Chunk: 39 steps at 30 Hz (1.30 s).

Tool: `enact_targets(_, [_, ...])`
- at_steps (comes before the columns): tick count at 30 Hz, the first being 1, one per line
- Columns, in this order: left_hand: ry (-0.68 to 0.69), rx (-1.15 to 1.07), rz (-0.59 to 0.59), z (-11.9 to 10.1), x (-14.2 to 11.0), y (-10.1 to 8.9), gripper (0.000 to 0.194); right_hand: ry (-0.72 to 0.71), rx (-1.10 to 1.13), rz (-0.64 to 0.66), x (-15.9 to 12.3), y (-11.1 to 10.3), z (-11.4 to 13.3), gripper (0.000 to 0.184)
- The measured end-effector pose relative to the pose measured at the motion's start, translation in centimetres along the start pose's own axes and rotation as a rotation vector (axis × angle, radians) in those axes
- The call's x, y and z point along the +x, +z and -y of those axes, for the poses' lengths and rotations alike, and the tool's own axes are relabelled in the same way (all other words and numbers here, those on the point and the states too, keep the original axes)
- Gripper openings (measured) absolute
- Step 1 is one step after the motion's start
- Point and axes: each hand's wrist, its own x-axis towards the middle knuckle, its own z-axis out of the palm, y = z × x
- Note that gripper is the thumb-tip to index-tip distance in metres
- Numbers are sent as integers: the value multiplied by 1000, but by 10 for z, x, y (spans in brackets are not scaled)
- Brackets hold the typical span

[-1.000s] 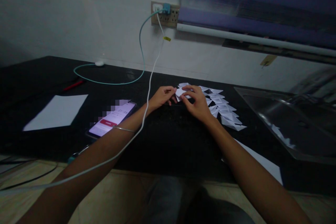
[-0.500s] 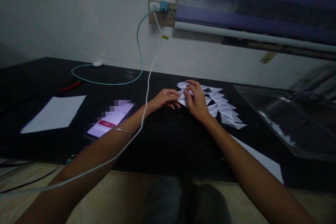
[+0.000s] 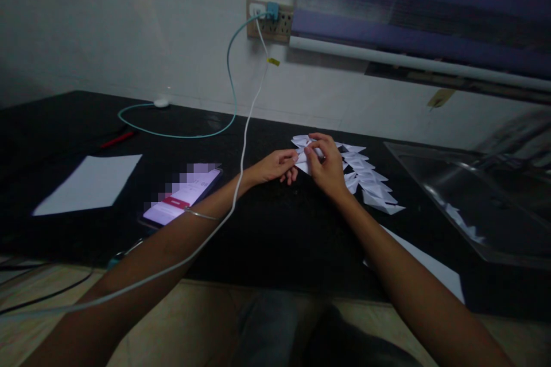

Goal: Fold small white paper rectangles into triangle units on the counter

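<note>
Between my hands, over the black countertop, is a small piece of folded white paper [image 3: 303,164]. My left hand [image 3: 278,166] pinches its left edge with thumb and forefinger. From the right, my right hand [image 3: 326,165] is closed on the same paper, thumb against its near face and fingers curled over the top. Several folded white paper pieces [image 3: 373,175] with pointed tips lie overlapping in rows just behind and to the right of my right hand, which covers part of them.
A lit phone [image 3: 183,198] lies beside my left forearm, a white sheet [image 3: 90,184] farther left. Another white sheet [image 3: 430,266] is partly under my right forearm. A metal sink [image 3: 469,200] is at right. A white cable [image 3: 244,149] hangs across my left arm from the wall socket [image 3: 279,26].
My left fingers have drawn in closer on the paper's edge. My right fingers have shifted slightly, and the paper between the hands looks more raised. The view has moved a little.
</note>
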Motion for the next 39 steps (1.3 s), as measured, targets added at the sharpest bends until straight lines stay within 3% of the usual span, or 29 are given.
enact_targets(6, [35, 43, -4, 5, 2, 2, 26, -43, 31, -42, 1, 1, -5, 10])
enact_targets(13, [80, 107, 47, 10, 2, 4, 41, -78, 57, -74, 1, 1, -3, 10])
enact_targets(35, [84, 75, 41, 6, -2, 7, 39, -101, 50, -126, 2, 0, 1, 10])
enact_targets(39, [104, 30, 15, 3, -3, 8, 39, -35, 72, -118, 1, 2, 2, 6])
